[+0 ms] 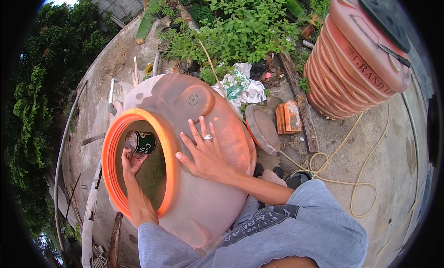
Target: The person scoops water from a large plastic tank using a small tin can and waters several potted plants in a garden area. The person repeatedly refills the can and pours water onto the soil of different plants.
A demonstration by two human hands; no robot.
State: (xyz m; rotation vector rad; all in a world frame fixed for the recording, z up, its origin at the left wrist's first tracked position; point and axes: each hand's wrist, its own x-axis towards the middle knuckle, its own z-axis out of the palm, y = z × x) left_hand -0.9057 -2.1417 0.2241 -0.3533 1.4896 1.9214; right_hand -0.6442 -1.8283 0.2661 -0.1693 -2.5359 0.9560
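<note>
A faded orange water tank (pixel 217 147) lies tilted, its round mouth ringed by a bright orange threaded rim (pixel 170 175). My left arm reaches into that mouth, and my left hand (pixel 132 161) is closed around the lower part of a dark green labelled tin can (pixel 147 143). The can is tipped on its side, one end facing left. Behind it, the murky greenish inside of the tank shows through the mouth. My right hand (pixel 203 145), wearing a ring, lies flat on the tank's outer wall with fingers spread, just right of the rim.
A tall ribbed tank (pixel 356 60) with a black lid (pixel 384 20) stands at the far right. A round lid (pixel 262 129), orange bricks (pixel 289 117), a wooden plank (pixel 300 101) and a white sack (pixel 245 87) lie beyond. A yellowish hose (pixel 356 175) coils on the concrete; pipes run along the left.
</note>
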